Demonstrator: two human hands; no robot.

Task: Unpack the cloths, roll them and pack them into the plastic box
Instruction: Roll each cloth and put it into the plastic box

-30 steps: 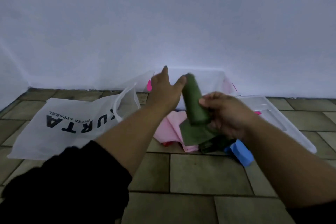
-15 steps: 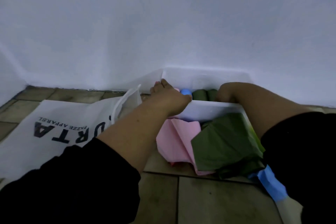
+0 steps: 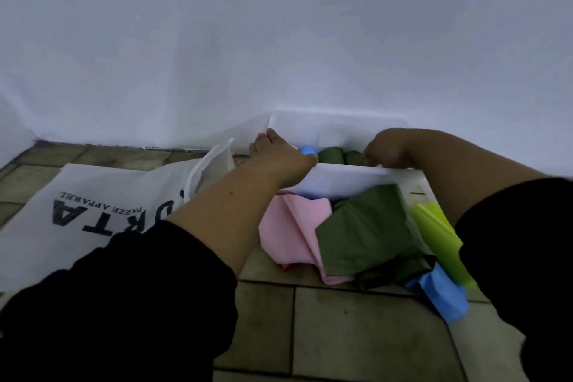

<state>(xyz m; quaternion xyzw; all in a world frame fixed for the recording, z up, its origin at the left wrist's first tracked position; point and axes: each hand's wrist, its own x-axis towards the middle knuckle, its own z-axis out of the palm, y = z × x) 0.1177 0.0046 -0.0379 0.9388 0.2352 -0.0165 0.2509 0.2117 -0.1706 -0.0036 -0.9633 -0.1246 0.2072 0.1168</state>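
Plastic box near rim under your left hand, fingers curled over it; right hand reaches inside beside green rolls, grip can't tell.

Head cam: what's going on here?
A person is packing rolled cloths into a white plastic box against the wall. The left hand rests on the box's near rim, and the right hand reaches inside beside two green rolls; a blue roll sits next to them. Its grip is hidden. Unrolled pink, green, lime and blue cloths lie on the tiled floor in front, with a white bag to the left.
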